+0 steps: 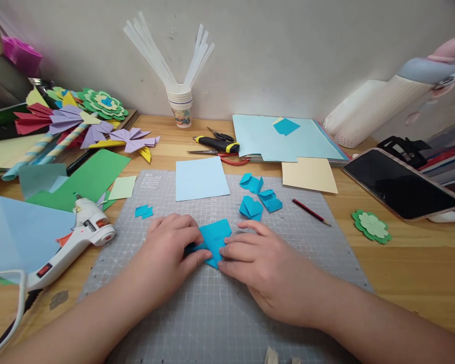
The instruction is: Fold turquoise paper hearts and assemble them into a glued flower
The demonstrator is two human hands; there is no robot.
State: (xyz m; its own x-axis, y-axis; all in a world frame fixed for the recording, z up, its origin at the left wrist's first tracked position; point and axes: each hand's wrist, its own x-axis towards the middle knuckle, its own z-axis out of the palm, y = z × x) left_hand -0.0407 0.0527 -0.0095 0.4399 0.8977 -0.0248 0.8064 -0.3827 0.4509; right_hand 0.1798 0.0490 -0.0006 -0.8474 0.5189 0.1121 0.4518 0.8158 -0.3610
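Observation:
A bright blue folded sheet of paper (217, 236) lies on the grey cutting mat (197, 323). My left hand (173, 243) pinches its left side between thumb and fingers, hiding that edge. On the opposite side, my right hand (263, 263) grips the right edge, with its index finger raised off the paper. Just beyond, folded blue paper pieces (251, 208) sit in a small group. Small blue scraps (144, 211) are left of my left hand. A pale blue square sheet (202, 178) rests flat behind the folded paper.
At left stand a hot glue gun (79, 235) with its cord and paper flowers (94, 124). A paper cup (181, 108) holds white strips at the back. Scissors (220, 135), a cutter (217, 144), a pencil (311, 212) and a phone (402, 182) lie around the mat.

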